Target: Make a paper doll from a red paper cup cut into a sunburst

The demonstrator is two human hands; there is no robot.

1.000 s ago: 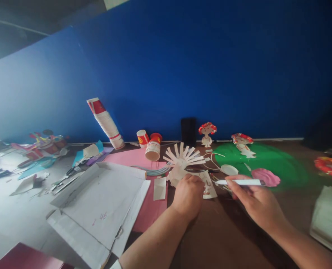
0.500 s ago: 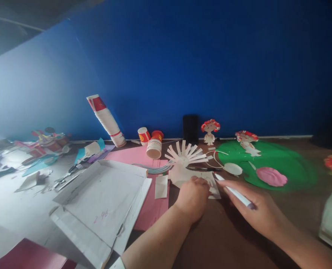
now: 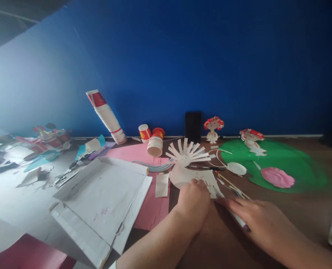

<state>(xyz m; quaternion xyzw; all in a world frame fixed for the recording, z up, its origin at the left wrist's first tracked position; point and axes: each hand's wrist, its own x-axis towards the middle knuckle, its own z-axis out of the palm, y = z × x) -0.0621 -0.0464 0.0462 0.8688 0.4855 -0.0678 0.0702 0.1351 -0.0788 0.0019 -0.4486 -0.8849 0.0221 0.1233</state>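
Note:
My left hand (image 3: 195, 198), its fingers curled, presses a piece of white paper (image 3: 209, 176) against the brown table. Thin drawn lines show on that paper beyond my knuckles. My right hand (image 3: 247, 215) is closed around a white marker (image 3: 239, 220) with a dark purple end. The marker's tip is hidden by my fingers, close to the paper's lower right corner. Just behind the paper lies a paper cup cut into spread strips (image 3: 185, 158). A thin wooden stick (image 3: 234, 185) and other slim tools lie beyond my right hand.
Left of my hands are a white box lid (image 3: 98, 201) and pink paper (image 3: 151, 213). Paper cups (image 3: 154, 145) and a leaning cup stack (image 3: 110, 121) stand behind. At right is a green sheet (image 3: 289, 160) with a pink oval piece (image 3: 278, 177). Small paper figures (image 3: 212, 135) stand near the wall.
My right hand has come down nearer to me with the marker, uncovering the stick and slim tools. More of the paper and its drawn lines shows. My left hand stays about where it was.

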